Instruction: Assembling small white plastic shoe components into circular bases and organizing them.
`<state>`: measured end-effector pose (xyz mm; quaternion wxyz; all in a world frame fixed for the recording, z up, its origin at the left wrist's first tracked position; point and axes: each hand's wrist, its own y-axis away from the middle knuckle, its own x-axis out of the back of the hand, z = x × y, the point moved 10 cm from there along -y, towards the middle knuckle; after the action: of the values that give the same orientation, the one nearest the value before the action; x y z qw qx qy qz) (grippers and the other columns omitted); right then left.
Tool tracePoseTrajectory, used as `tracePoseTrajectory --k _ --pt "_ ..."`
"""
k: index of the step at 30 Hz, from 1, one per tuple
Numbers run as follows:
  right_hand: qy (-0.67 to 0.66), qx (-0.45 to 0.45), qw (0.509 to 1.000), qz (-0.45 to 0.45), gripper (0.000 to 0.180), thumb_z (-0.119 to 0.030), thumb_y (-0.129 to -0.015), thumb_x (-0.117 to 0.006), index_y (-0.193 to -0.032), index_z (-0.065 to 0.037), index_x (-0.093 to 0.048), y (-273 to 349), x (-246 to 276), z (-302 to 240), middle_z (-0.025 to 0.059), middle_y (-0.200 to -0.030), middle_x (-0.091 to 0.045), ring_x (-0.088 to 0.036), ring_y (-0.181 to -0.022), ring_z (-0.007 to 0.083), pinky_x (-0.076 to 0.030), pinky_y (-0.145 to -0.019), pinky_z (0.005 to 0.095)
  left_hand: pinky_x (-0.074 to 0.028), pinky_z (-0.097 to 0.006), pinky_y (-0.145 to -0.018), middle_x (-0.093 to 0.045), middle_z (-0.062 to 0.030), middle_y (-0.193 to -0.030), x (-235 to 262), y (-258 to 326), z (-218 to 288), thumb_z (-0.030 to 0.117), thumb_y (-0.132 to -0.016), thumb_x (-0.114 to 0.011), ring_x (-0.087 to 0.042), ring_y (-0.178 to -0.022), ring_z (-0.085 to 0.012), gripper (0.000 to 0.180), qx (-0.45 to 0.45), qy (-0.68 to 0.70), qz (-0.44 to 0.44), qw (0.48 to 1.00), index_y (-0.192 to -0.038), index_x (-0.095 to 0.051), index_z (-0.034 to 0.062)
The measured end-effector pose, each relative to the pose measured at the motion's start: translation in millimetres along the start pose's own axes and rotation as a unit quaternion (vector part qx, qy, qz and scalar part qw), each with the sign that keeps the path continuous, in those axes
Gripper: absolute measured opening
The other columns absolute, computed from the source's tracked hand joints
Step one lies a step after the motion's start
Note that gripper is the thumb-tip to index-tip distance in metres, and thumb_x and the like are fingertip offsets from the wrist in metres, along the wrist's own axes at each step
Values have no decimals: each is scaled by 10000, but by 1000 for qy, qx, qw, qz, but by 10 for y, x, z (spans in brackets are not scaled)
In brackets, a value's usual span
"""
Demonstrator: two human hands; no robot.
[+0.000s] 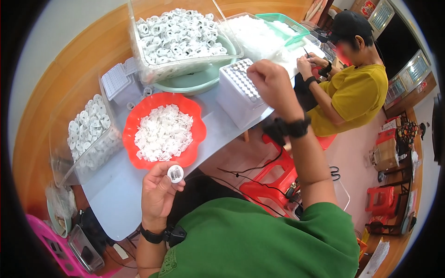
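Near the counter's front edge, just beside the red scalloped bowl, the left hand pinches a small round white disc with a grey patterned face between thumb and fingertips, holding it clear of the counter top. Right hand: raised above the counter's right edge, fingers curled shut in a loose fist directly over the white rectangular block; whether anything sits inside the fist cannot be told. Both wrists carry black bands. White block: upright on the counter's right side, its top a grid of small round holes, many filled with dark-ended pieces. Red bowl: mid-counter, heaped with small white flat pieces. Clear plastic bin: along the counter's left edge, holding white ring-shaped parts. Second clear bin: toward the far side, resting across a pale green basin, filled with more white rings. A small white grid tray lies between the two bins. Beyond, near the far right corner, a heap of white material and a green slotted basket. Another person in a yellow shirt sits at the far right edge, both hands working close together on a small item. Red plastic stool: on the floor beneath the right edge.
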<state>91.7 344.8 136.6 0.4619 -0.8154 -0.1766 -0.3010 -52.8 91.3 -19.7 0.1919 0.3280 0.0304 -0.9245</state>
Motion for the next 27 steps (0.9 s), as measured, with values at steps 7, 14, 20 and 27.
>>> tracePoseTrajectory --k 7,14,20,27 --pt "66 4 987 -147 142 -41 -769 -568 -845 -9 -684 -300 -304 523 173 -795 -665 -642 -724 308 -504 -681 360 -520 -272 -645 -638 -112 -907 -162 -68 -39 215 -851 -681 -638 -759 -183 409 0 0 -36 999 -1122 -545 -59" --pt "74 16 979 -190 136 -52 -753 -585 -832 -19 -691 -303 -419 548 159 -786 -666 -638 -709 299 -505 -681 351 -503 -272 -628 -633 -114 -885 -136 -106 -32 257 -834 -700 -627 -744 -183 444 5 -15 -25 1000 -1109 -550 -58" --pt "5 3 971 -237 106 -41 -753 -610 -829 10 -663 -264 -462 624 149 -731 -657 -626 -651 243 -495 -632 312 -496 -270 -644 -629 -113 -886 -110 -139 -61 252 -854 -677 -619 -752 -181 429 5 2 -35 999 -1121 -543 -55" --pt "24 -28 964 -264 92 -61 -741 -649 -796 9 -626 -195 -376 631 128 -672 -619 -582 -607 189 -453 -570 300 -500 -268 -660 -622 -109 -939 -140 -125 -30 216 -897 -625 -617 -783 -173 399 -3 64 -52 997 -1183 -526 -45"
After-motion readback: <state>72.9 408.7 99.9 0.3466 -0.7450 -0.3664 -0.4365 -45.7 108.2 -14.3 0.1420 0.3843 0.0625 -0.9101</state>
